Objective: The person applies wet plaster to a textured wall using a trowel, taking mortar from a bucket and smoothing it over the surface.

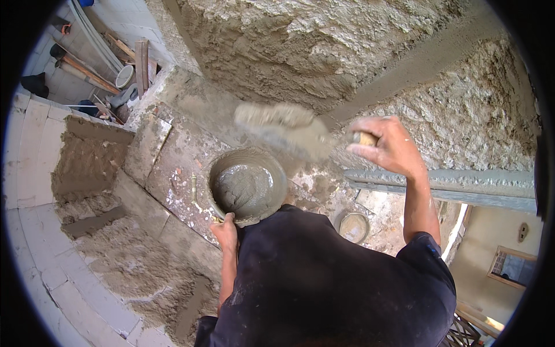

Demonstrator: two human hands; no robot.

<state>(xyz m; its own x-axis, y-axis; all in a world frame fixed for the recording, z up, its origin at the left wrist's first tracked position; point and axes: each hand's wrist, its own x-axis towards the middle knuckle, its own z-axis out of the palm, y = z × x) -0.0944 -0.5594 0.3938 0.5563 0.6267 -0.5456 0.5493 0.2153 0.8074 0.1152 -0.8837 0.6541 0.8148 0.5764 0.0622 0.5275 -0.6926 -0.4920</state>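
Note:
My left hand (225, 232) grips the near-left rim of a round basin (281, 188), which rests close against my dark shirt. Wet grey mortar (240, 188) fills part of the basin. Up to the right, my right hand (392, 144) is closed around the wooden handle of a trowel (309, 139). A heap of mortar lies on the trowel's blade, which is blurred by motion and hangs between the basin and the rough wall.
A mortar-coated wall (277, 52) with smoother strips rises ahead. A grey-coated beam (451, 182) juts in at right. The floor (173, 179) is littered with debris; a round container (354, 227) stands there. Long-handled tools (87, 72) lean far left, beside pale blockwork (34, 156).

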